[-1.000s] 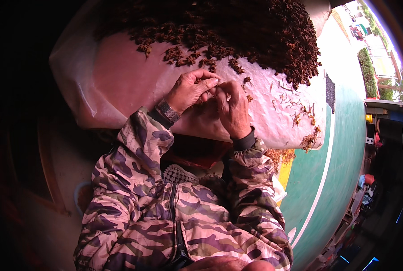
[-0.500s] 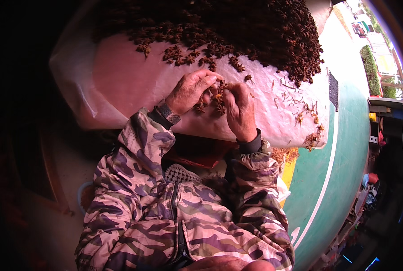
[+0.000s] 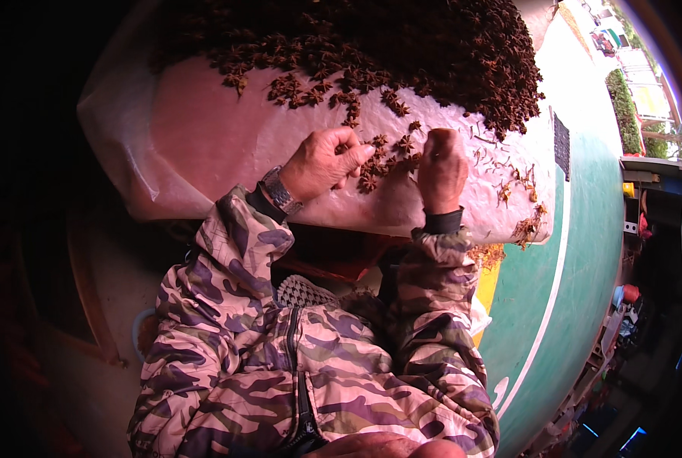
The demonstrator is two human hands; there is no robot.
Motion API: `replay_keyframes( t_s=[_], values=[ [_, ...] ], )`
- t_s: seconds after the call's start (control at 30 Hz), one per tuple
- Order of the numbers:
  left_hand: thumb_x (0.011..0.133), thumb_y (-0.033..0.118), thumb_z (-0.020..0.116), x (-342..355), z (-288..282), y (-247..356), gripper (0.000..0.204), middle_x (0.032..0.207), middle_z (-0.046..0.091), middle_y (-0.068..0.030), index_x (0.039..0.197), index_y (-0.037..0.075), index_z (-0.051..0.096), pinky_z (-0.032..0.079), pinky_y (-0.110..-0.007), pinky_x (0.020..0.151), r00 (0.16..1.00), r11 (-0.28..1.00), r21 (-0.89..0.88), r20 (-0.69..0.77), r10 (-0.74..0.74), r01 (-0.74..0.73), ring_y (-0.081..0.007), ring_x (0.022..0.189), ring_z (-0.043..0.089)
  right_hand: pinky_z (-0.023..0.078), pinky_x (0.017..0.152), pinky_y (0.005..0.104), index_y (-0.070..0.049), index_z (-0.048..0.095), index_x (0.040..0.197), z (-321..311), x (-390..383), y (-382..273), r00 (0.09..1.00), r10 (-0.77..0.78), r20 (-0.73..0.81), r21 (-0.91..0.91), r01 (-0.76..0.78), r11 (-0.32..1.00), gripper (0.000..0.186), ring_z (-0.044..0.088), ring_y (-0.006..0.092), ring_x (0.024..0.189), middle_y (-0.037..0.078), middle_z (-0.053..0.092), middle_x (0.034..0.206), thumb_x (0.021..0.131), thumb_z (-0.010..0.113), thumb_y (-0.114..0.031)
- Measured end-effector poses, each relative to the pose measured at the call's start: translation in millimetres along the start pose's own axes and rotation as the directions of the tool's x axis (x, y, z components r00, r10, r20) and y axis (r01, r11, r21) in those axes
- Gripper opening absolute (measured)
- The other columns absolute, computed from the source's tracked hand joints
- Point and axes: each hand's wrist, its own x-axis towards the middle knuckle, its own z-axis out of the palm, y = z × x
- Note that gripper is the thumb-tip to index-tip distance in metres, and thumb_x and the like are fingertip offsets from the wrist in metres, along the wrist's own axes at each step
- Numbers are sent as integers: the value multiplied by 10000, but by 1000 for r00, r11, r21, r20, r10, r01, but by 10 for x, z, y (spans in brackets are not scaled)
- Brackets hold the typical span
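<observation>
A large dark heap of star anise (image 3: 448, 53) covers the back of a pale plastic sheet (image 3: 196, 145). My left hand (image 3: 327, 162), watch at the wrist, is curled with the thumb against the fingers; what it holds, if anything, is too small to name. Beside it a small group of star anise (image 3: 379, 156) lies between my two hands. My right hand (image 3: 442, 169) is closed at the right of this group, its fingertips mostly hidden. Thin stems (image 3: 509, 175) and broken bits are scattered on the sheet to its right.
A yellow strip (image 3: 486, 286) with debris shows below the sheet's right corner. Green floor (image 3: 528, 298) with a white line runs along the right, beside a dark mat (image 3: 561, 149). A bench with assorted items (image 3: 627, 294) lines the far right; a blue-rimmed container (image 3: 144, 332) is at lower left.
My right hand has moved rightward and slightly up, away from my left hand. More star anise now shows between them. My left hand has shifted slightly.
</observation>
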Motion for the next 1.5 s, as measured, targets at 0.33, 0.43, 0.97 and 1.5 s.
replay_keyframes(
  t_s=[0.33, 0.43, 0.97, 1.5],
  values=[
    [1035, 118, 634, 69, -134, -85, 90, 921, 724, -60, 1080, 47, 603, 434, -146, 464, 997, 890, -455, -72, 1, -34, -53, 701, 676, 536, 782, 454, -88, 659, 902, 220, 173, 243, 971, -231, -60, -73, 226, 971, 37, 673, 370, 871, 127, 690, 895, 911, 692, -101],
    [1022, 90, 622, 61, -133, -63, 106, 974, 719, -69, 1112, 38, 601, 437, -145, 475, 997, 891, -454, -74, -16, -20, -55, 734, 679, 553, 754, 428, -78, 663, 917, 222, 162, 202, 993, -113, -24, -38, 112, 993, 35, 701, 341, 839, 122, 709, 886, 913, 697, -83],
    [972, 193, 745, 72, 6, -20, 257, 955, 767, -90, 1143, 0, 739, 569, -293, 812, 965, 972, 111, -138, 222, -208, -119, 875, 700, 544, 815, 255, -6, 636, 1089, -42, -126, -322, 908, -145, 393, 870, -315, 380, 198, 671, 94, 916, 42, 716, 1008, 926, 715, 73],
    [1060, 241, 573, 26, -302, 81, 242, 715, 522, 66, 1098, 29, 683, 293, -187, 449, 998, 798, -601, -24, -65, 38, -15, 522, 407, 581, 659, 311, -61, 677, 953, -198, -102, -305, 965, -218, -146, 352, 257, 900, 185, 746, 205, 731, 89, 748, 861, 825, 738, 58]
  ],
)
